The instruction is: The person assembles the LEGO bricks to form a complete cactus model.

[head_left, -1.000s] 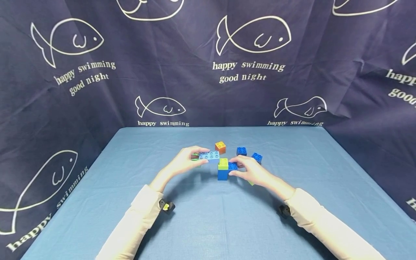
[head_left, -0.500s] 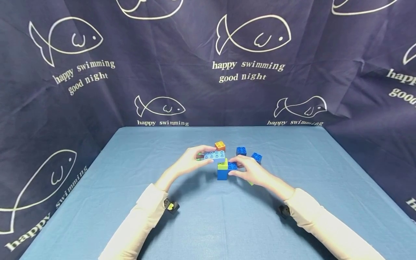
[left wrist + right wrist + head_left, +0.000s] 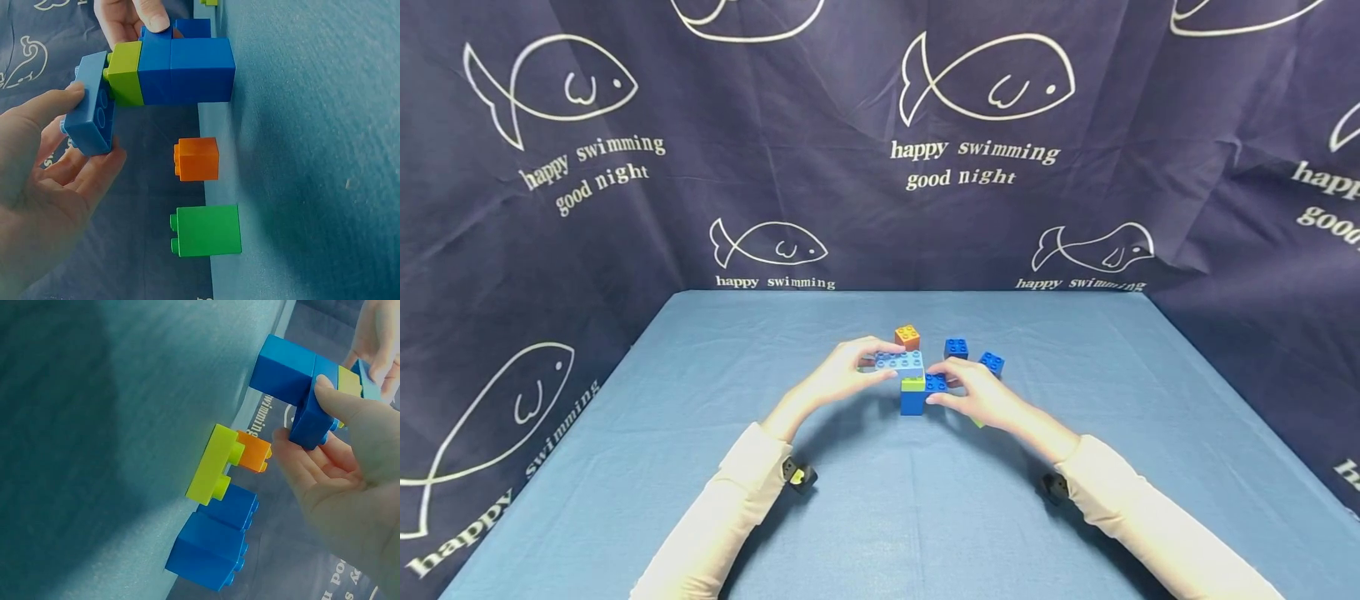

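Observation:
A light blue toy building brick (image 3: pixel 90 109) is pinched between the thumb and fingers of my left hand (image 3: pixel 842 372). One end of it sits over the lime brick (image 3: pixel 127 74) that tops a small stack, and the left wrist view shows it tilted against those studs. Below the lime brick is a dark blue brick (image 3: pixel 309 419) that sticks out sideways, with another blue block (image 3: pixel 912 404) as the base on the table. My right hand (image 3: pixel 985 393) grips the sideways blue brick between thumb and fingers.
An orange brick (image 3: pixel 907 337) stands behind the stack. Two blue bricks (image 3: pixel 956 348) (image 3: pixel 992 363) lie behind my right hand. Under that hand is a lime brick (image 3: pixel 212 465), and a green brick (image 3: pixel 208 230) stands behind my left hand. Blue cloth covers the table.
My left hand has moved right with the light blue brick, from beside the stack to over its lime top. My right hand has stayed on the stack.

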A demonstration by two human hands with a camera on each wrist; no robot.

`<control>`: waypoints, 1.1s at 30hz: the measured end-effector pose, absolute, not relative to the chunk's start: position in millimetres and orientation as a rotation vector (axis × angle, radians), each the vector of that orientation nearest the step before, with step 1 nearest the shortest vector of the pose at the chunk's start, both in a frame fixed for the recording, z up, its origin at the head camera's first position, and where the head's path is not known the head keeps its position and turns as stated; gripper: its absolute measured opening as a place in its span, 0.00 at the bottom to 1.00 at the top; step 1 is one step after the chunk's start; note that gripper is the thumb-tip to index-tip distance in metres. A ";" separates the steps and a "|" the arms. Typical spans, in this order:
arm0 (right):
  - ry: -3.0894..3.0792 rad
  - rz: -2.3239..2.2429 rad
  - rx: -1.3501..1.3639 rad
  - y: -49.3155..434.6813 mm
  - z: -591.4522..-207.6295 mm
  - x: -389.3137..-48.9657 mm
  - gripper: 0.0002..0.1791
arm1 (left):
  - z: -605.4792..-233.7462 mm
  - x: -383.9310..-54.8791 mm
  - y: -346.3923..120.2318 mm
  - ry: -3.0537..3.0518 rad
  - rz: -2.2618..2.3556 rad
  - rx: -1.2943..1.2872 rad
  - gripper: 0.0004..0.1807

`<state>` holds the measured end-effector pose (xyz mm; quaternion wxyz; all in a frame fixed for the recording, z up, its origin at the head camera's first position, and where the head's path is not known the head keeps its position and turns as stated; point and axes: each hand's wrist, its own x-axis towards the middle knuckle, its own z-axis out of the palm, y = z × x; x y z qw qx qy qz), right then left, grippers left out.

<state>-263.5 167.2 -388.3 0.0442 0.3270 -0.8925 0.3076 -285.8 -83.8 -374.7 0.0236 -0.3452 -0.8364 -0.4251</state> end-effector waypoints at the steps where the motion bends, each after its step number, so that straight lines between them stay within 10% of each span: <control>1: -2.730 0.942 0.995 167.2 -388.3 -263.4 0.21 | -374.6 -285.9 -83.6 -2.589 -1.311 -1.072 0.20; 33: -2.707 0.935 1.022 166.5 -386.8 -260.0 0.22 | -360.7 -283.6 -82.5 -2.642 -1.124 -1.181 0.20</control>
